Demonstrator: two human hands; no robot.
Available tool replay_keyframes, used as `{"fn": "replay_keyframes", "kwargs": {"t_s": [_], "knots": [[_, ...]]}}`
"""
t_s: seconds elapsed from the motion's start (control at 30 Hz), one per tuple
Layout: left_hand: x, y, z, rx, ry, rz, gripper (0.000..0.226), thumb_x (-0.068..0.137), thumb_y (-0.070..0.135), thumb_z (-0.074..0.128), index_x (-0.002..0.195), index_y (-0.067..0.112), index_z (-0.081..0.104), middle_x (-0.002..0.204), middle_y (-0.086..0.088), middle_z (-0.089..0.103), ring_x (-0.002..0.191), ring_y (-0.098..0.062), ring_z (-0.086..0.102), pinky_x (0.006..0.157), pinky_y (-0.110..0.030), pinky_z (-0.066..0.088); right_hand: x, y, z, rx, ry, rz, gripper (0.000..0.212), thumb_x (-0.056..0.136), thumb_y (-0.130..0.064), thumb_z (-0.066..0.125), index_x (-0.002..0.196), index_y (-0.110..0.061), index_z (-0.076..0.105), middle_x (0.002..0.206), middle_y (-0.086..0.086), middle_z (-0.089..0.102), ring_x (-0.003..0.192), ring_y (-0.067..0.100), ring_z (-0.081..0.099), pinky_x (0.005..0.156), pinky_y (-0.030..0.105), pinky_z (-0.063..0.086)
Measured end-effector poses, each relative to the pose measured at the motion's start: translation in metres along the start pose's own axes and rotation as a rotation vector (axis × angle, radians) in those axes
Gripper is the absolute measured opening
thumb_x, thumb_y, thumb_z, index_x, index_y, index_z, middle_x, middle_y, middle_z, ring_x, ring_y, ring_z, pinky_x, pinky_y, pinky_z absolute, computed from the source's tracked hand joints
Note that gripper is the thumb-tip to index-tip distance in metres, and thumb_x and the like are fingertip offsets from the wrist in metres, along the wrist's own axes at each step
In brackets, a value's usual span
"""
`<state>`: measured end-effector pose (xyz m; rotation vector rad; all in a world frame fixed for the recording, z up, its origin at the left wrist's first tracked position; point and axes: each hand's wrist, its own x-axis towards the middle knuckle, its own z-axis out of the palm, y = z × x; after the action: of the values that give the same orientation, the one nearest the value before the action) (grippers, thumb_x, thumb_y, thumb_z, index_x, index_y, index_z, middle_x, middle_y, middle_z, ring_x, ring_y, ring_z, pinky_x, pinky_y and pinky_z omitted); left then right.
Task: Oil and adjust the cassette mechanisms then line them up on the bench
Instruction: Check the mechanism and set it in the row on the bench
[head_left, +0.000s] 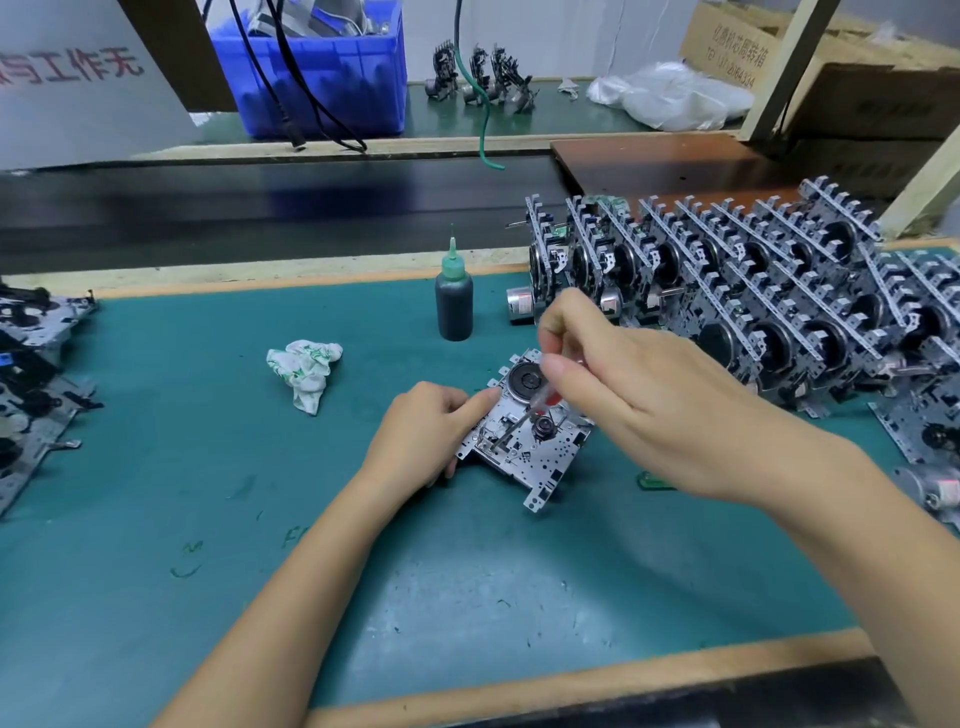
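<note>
Right hand (639, 395) pinches screwdriver (524, 415); left hand (421, 431) grips mechanism (530, 452). Adjusting; many lined up (753, 291), pile (31, 384) left.

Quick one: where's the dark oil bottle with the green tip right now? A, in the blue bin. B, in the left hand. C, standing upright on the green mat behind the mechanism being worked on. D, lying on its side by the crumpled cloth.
C: the oil bottle stands upright on the green mat, untouched, beyond the mechanism that the left hand steadies.
</note>
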<state>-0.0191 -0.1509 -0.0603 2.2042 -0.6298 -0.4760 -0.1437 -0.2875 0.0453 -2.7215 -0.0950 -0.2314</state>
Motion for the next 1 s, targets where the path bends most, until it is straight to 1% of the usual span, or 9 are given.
{"fn": "replay_keyframes", "kwargs": {"t_s": [0.17,0.3,0.43,0.53,0.67,0.73,0.83,0.93,1.0], "knots": [[0.0,-0.001,0.001,0.003,0.016,0.007,0.055,0.091,0.053,0.049,0.053,0.014,0.038,0.03,0.0,0.043,0.026,-0.013,0.035,0.033,-0.017,0.028,0.012,0.0,-0.006,-0.155,-0.049,-0.158,0.032,0.098,-0.041,0.024,0.09,-0.022,0.048,0.066,-0.017,0.046,0.064,0.013,0.044,0.059,0.032,0.029],[-0.001,-0.001,0.001,0.012,0.003,0.013,0.055,0.091,0.055,0.048,0.056,0.014,0.04,0.032,-0.001,0.044,0.026,-0.014,0.036,0.034,-0.018,0.029,0.023,0.001,-0.008,-0.364,-0.032,-0.187,0.035,0.089,-0.046,0.014,0.085,-0.022,0.038,0.074,-0.002,0.061,0.068,0.028,0.057,0.057,0.035,0.031],[-0.001,0.001,0.0,0.029,-0.008,0.014,0.05,0.083,0.055,0.043,0.053,0.015,0.033,0.031,-0.001,0.044,0.026,-0.014,0.034,0.034,-0.019,0.028,0.023,-0.008,0.002,-0.438,0.151,-0.277,0.033,0.091,-0.03,0.034,0.064,-0.015,0.045,0.041,0.003,0.052,0.032,0.024,0.035,0.044,0.023,0.021],[-0.002,0.002,0.0,0.012,-0.006,0.026,0.049,0.08,0.054,0.042,0.051,0.016,0.033,0.031,-0.001,0.044,0.026,-0.014,0.035,0.035,-0.018,0.029,0.026,-0.017,0.013,-0.5,0.313,-0.186,0.029,0.089,-0.03,0.036,0.062,-0.019,0.034,0.036,0.004,0.046,0.033,0.022,0.031,0.046,0.02,0.016],[-0.002,0.001,0.002,0.01,0.027,0.029,0.055,0.09,0.048,0.047,0.048,0.017,0.031,0.031,-0.001,0.043,0.026,-0.014,0.034,0.035,-0.018,0.027,0.026,-0.026,0.02,-0.557,0.371,0.038,0.039,0.092,-0.029,0.042,0.057,-0.015,0.049,0.039,0.006,0.048,0.035,0.026,0.045,0.048,0.021,0.002],[-0.002,0.001,0.001,0.016,0.03,0.03,0.054,0.089,0.049,0.047,0.048,0.016,0.032,0.031,-0.001,0.043,0.026,-0.013,0.034,0.035,-0.018,0.028,0.025,-0.025,0.016,-0.472,0.21,0.017,0.035,0.099,-0.033,0.034,0.068,-0.017,0.042,0.049,0.001,0.047,0.049,0.031,0.045,0.043,0.029,0.01],[-0.001,0.002,0.001,0.031,0.029,0.022,0.052,0.086,0.05,0.044,0.049,0.015,0.034,0.03,-0.001,0.043,0.025,-0.011,0.035,0.034,-0.018,0.027,0.018,-0.016,0.003,-0.196,0.024,-0.049,0.024,0.088,-0.039,0.021,0.087,-0.023,0.04,0.065,-0.007,0.052,0.069,0.026,0.048,0.06,0.039,0.034],[0.0,0.001,0.002,0.023,0.028,0.004,0.058,0.092,0.053,0.048,0.049,0.016,0.032,0.03,0.0,0.042,0.026,-0.012,0.034,0.034,-0.02,0.027,0.011,-0.011,-0.008,-0.05,-0.081,-0.042,0.03,0.088,-0.038,0.023,0.102,-0.026,0.046,0.085,-0.012,0.064,0.08,0.013,0.056,0.077,0.036,0.041],[0.0,0.0,0.001,0.025,0.029,-0.005,0.058,0.092,0.055,0.049,0.051,0.017,0.031,0.03,0.0,0.042,0.027,-0.012,0.034,0.033,-0.02,0.027,0.012,-0.01,-0.012,0.032,-0.136,-0.035,0.037,0.087,-0.041,0.027,0.101,-0.022,0.056,0.07,-0.016,0.06,0.069,0.003,0.054,0.071,0.022,0.04]]}}
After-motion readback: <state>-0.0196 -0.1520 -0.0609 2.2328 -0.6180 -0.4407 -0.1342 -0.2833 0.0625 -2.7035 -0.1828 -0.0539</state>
